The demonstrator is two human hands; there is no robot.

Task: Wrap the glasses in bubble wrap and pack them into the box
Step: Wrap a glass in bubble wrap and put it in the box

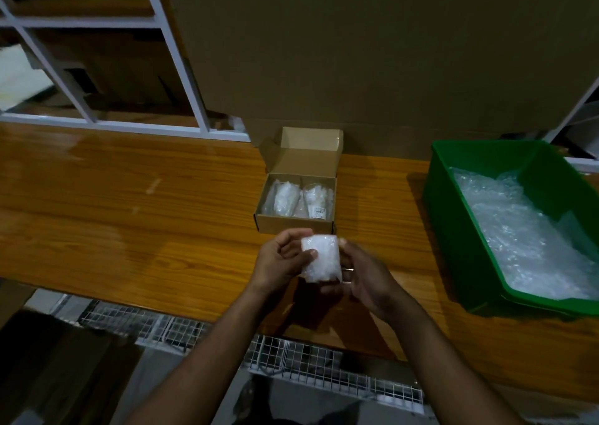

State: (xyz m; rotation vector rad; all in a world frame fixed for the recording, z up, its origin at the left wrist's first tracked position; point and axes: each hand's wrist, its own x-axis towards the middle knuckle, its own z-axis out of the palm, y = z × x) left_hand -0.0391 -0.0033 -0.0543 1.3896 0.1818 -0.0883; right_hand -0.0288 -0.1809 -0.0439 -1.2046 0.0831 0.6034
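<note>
Bubble-wrapped glass (pixel 321 257) clasped between left grip (pixel 281 259); right grip (pixel 366 279)

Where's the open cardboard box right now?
In the head view, the box sits on the wooden table near the centre, just beyond both hands, with the green bin to its right.

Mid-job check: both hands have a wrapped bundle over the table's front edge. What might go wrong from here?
The bubble-wrapped bundle, held between left hand and right hand, hangs near the wooden table edge; a slip might drop it to the floor. The cardboard box already looks full with two wrapped glasses, so a third may not fit.
</note>
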